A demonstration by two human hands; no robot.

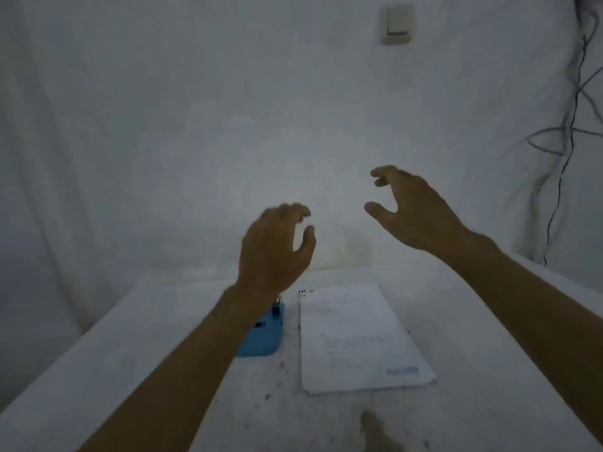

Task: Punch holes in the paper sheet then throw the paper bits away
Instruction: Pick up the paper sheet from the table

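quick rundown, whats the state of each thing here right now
left hand: raised, fingers curled open, holding nothing
right hand: raised, grip open, empty
blue plastic hole punch: resting on the table, untouched
white printed paper sheet: lying flat beside the punch, not inserted
white table: dusted with dark specks

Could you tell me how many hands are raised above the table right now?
2. The left hand hovers open above the blue hole punch; the right hand is raised higher, open, beyond the paper sheet. Neither holds anything.
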